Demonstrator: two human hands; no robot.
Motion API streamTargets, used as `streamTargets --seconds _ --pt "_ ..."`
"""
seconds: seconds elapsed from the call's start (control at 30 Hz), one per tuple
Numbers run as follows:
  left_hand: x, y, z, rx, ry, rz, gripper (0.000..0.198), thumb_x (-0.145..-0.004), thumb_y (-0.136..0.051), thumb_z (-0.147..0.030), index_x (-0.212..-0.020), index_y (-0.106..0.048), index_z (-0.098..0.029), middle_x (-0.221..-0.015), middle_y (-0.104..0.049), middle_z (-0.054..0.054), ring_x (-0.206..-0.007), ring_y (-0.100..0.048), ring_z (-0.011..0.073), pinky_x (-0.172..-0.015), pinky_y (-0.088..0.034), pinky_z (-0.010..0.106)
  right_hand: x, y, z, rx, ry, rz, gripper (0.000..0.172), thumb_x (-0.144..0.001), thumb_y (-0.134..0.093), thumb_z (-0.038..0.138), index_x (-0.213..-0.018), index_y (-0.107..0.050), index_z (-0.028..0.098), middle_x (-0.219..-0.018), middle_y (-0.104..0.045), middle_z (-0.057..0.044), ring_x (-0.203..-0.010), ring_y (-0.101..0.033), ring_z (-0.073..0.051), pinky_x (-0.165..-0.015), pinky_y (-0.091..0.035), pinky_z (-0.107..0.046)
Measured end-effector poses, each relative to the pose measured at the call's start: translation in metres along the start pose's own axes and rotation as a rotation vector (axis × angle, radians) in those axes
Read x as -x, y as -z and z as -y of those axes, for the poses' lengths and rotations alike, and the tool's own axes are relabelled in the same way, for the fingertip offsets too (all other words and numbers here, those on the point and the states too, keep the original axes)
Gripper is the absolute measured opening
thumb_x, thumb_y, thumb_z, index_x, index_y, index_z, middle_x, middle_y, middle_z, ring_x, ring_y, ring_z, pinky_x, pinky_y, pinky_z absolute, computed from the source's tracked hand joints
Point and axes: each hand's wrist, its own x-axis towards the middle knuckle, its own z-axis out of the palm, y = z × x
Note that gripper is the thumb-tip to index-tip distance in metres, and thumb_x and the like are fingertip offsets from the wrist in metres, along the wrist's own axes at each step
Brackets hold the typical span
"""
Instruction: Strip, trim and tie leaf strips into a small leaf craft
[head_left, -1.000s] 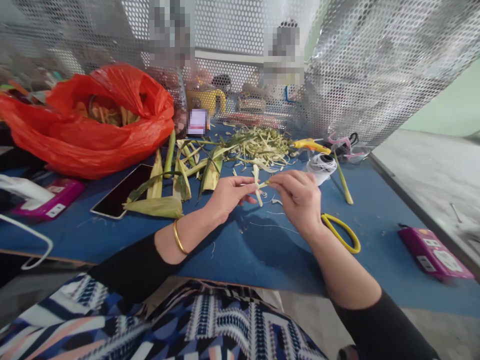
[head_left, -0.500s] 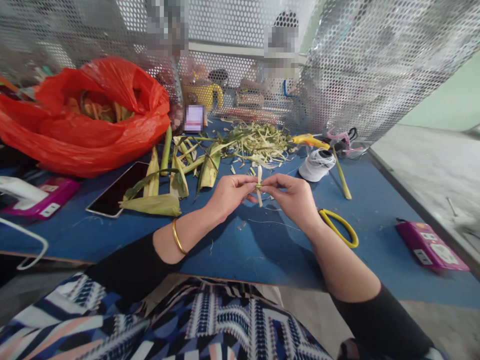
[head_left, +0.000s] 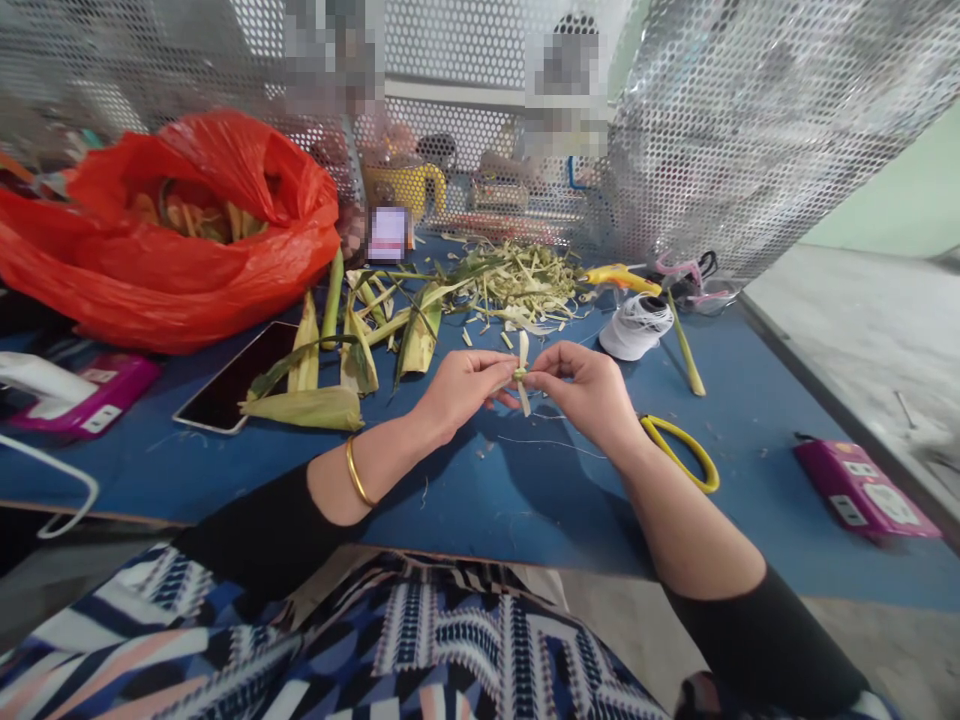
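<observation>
Between my two hands, above the blue table, a small pale piece of corn husk [head_left: 524,345] stands roughly upright, with a knot-like crossing at its middle. My left hand [head_left: 469,385] pinches it from the left, thumb and fingers closed at the crossing. From the right, my right hand [head_left: 581,380] is closed with thumb and forefinger at the same spot. A fine white thread [head_left: 551,445] lies on the table below; whether it joins the husk I cannot tell. Larger green corn husks [head_left: 304,408] lie left of my hands, and a heap of husk scraps [head_left: 529,285] lies beyond.
Right of my hands are a white thread spool [head_left: 636,328], yellow-handled scissors [head_left: 679,455] and a yellow tool [head_left: 622,279]. A purple power strip [head_left: 866,490] sits far right. At left are a red plastic bag [head_left: 225,290] and a dark phone [head_left: 236,375]. Perforated metal mesh [head_left: 480,120] borders the back.
Both hands keep their pinch on the husk piece. My right fingers have shifted slightly at the crossing, and the piece tilts a little more.
</observation>
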Motion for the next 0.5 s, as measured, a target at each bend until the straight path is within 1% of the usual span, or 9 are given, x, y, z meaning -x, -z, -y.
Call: streamTargets --seconds 0.13,0.23,0.33,0.4,0.43,0.5 --pt "0.0002 -0.0007 -0.0011 -0.029 0.023 -0.018 0.015 -0.081 -0.068 -0.013 -0.093 -0.075 -0.013 -0.072 -0.074 0.005 -0.056 -0.068 0.0125 -0.049 -0.041 0.02 0.0004 0.0002 0.0002 -0.004 -0.006 0.022 0.013 -0.071 -0.069 0.027 -0.064 -0.06 0.02 -0.06 -0.063 0.002 -0.057 -0.052 -0.012 -0.058 -0.038 -0.027" --pt "-0.0006 -0.0003 -0.0005 -0.049 0.021 -0.002 0.014 -0.083 -0.065 -0.012 -0.094 -0.075 -0.012 -0.071 -0.073 0.005 -0.055 -0.068 0.0117 -0.048 -0.04 0.019 0.0012 -0.0007 -0.0001 -0.017 0.001 0.032 0.015 -0.072 -0.069 0.029 -0.064 -0.06 0.019 -0.059 -0.063 0.002 -0.056 -0.052 -0.012 -0.058 -0.038 -0.027" --pt "-0.0016 0.0002 0.0 -0.073 0.003 0.01 0.016 -0.084 -0.063 -0.014 -0.095 -0.075 -0.013 -0.075 -0.075 0.006 -0.054 -0.067 0.0111 -0.048 -0.039 0.019 0.0017 -0.0008 -0.0003 -0.015 0.045 0.051 0.014 -0.077 -0.064 0.029 -0.068 -0.061 0.019 -0.064 -0.066 0.0 -0.059 -0.055 -0.013 -0.06 -0.041 -0.027" --pt "-0.0024 0.0006 -0.0006 -0.074 0.007 -0.001 0.016 -0.085 -0.061 -0.015 -0.094 -0.075 -0.013 -0.077 -0.075 0.007 -0.052 -0.066 0.0106 -0.048 -0.039 0.02 0.0016 0.0012 0.0003 0.049 0.11 0.071 0.011 -0.082 -0.059 0.026 -0.074 -0.062 0.02 -0.068 -0.068 0.0 -0.062 -0.058 -0.014 -0.063 -0.042 -0.027" --pt "-0.003 0.001 -0.0011 -0.061 0.019 -0.011 0.015 -0.086 -0.061 -0.016 -0.093 -0.075 -0.013 -0.076 -0.075 0.007 -0.052 -0.066 0.0103 -0.048 -0.039 0.02 0.0013 0.0028 0.0008 0.111 0.166 0.066 0.009 -0.084 -0.057 0.024 -0.078 -0.063 0.02 -0.07 -0.069 0.0 -0.063 -0.059 -0.014 -0.066 -0.043 -0.028" --pt "-0.0044 0.0021 -0.0024 -0.011 0.061 -0.039 0.014 -0.087 -0.061 -0.018 -0.088 -0.074 -0.013 -0.075 -0.075 0.007 -0.051 -0.065 0.01 -0.048 -0.038 0.02 0.0003 0.0069 0.0016 0.283 0.336 0.021 0.01 -0.087 -0.054 0.021 -0.086 -0.064 0.02 -0.077 -0.071 -0.002 -0.069 -0.061 -0.016 -0.072 -0.043 -0.031"
